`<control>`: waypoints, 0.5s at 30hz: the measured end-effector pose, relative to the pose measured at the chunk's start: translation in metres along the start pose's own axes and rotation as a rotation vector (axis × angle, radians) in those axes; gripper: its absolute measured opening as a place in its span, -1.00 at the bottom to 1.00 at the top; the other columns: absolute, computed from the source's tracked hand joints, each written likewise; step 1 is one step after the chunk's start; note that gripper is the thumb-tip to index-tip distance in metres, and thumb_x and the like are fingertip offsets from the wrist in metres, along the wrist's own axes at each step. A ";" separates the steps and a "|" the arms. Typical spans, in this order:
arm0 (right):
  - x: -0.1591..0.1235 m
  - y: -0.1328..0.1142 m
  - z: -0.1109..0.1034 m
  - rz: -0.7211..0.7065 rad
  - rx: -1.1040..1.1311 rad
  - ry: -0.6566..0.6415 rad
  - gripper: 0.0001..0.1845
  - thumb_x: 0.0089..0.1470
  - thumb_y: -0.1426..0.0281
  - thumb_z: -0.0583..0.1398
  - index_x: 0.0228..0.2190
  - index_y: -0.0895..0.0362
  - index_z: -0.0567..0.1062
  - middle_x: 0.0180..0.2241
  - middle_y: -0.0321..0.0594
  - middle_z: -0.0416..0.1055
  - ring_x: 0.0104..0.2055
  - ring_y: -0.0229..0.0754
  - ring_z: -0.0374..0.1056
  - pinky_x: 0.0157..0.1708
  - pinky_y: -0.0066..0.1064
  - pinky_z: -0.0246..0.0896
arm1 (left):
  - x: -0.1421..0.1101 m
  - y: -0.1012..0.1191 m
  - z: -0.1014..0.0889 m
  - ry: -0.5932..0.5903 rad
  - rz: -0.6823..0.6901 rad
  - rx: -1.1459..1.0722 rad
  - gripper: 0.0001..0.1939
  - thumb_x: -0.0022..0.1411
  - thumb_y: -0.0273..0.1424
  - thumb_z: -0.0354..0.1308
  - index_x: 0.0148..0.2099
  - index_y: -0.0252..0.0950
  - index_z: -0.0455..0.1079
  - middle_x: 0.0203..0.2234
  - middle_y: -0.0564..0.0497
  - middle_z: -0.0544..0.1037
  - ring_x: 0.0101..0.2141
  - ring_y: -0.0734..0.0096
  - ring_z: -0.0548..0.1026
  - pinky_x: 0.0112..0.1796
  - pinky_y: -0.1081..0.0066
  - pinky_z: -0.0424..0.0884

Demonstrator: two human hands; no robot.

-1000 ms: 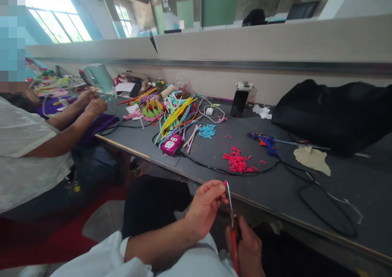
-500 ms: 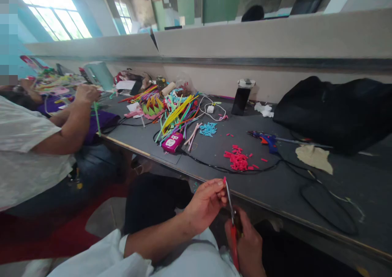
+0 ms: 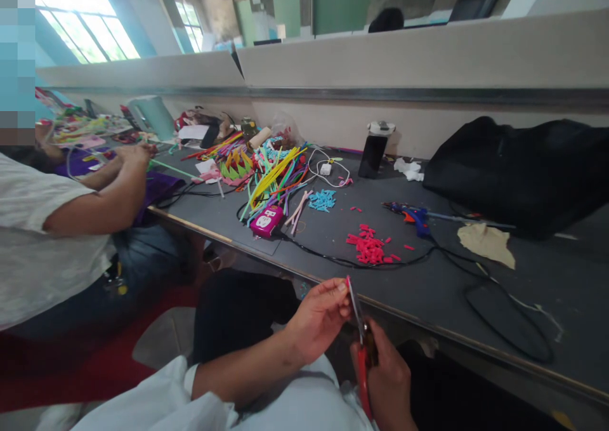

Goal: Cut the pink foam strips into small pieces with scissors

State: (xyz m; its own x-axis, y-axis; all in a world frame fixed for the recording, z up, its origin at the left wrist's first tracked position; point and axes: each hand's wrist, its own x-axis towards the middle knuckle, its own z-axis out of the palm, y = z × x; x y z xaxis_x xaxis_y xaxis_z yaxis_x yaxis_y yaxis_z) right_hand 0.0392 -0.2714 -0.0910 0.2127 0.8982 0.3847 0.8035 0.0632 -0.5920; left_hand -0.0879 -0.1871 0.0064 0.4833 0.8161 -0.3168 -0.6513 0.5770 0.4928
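My left hand (image 3: 320, 320) pinches a small red-pink piece (image 3: 347, 280) between thumb and fingertips, just past the table's front edge. It resembles the short fuzzy pieces in the red-pink pile (image 3: 369, 248) on the table ahead; the fingers hide most of it. My right hand (image 3: 387, 374) is wrapped round a pair of scissors with red handles (image 3: 363, 371). Their metal blades (image 3: 356, 307) point up and away, the tips touching or very near the pinched piece. Whether the blades bite into it I cannot tell.
A pile of light blue pieces (image 3: 322, 200) lies behind a magenta power box (image 3: 267, 220). Bundled pipe cleaners (image 3: 278, 177) sit farther back. A blue glue gun (image 3: 416, 218), a beige cloth (image 3: 488, 244), a black bag (image 3: 518, 171) and a cable (image 3: 328, 259) lie rightward. A co-worker (image 3: 61, 228) sits left.
My hands stay almost in place; the scissor blades look slightly further apart. At left, the co-worker's green strip has swung from hanging down to nearly level.
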 end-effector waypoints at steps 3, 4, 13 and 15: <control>-0.002 0.004 0.002 -0.009 0.006 0.016 -0.55 0.12 0.24 0.07 -0.06 0.26 0.47 -0.18 -0.02 0.58 -0.22 -0.07 0.55 -0.24 -0.36 0.46 | -0.001 0.001 0.001 0.006 -0.005 0.002 -0.86 0.09 -0.45 0.30 -0.36 -0.41 0.42 -0.54 0.07 0.33 -0.55 0.64 0.27 -0.45 0.54 0.15; -0.002 0.005 0.003 -0.011 0.011 0.013 -0.54 0.12 0.24 0.08 -0.05 0.26 0.47 -0.18 -0.02 0.58 -0.21 -0.07 0.55 -0.23 -0.36 0.46 | -0.001 0.001 0.001 0.005 -0.009 0.003 -0.86 0.10 -0.44 0.30 -0.36 -0.42 0.42 -0.54 0.07 0.33 -0.55 0.64 0.27 -0.45 0.54 0.15; -0.006 0.008 0.006 0.008 0.027 0.002 -0.55 0.16 0.19 0.06 -0.07 0.21 0.49 -0.21 -0.07 0.59 -0.24 -0.10 0.55 -0.26 -0.39 0.45 | 0.000 0.001 0.002 -0.016 -0.001 0.015 -0.86 0.12 -0.43 0.28 -0.37 -0.40 0.41 -0.54 0.09 0.30 -0.54 0.65 0.25 -0.45 0.57 0.16; -0.006 0.006 0.007 -0.012 0.035 0.012 -0.56 0.16 0.19 0.07 -0.08 0.22 0.50 -0.23 -0.07 0.59 -0.26 -0.11 0.55 -0.27 -0.40 0.44 | 0.000 0.001 0.003 0.003 0.053 0.059 -0.84 0.11 -0.41 0.28 -0.39 -0.40 0.40 -0.54 0.09 0.30 -0.53 0.65 0.25 -0.44 0.56 0.18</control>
State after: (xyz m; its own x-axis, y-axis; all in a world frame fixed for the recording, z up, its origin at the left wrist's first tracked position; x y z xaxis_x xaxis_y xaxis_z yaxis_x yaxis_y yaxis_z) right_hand 0.0386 -0.2737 -0.1023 0.2103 0.8921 0.3998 0.7858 0.0891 -0.6120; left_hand -0.0872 -0.1867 0.0093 0.4471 0.8456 -0.2918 -0.6404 0.5303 0.5556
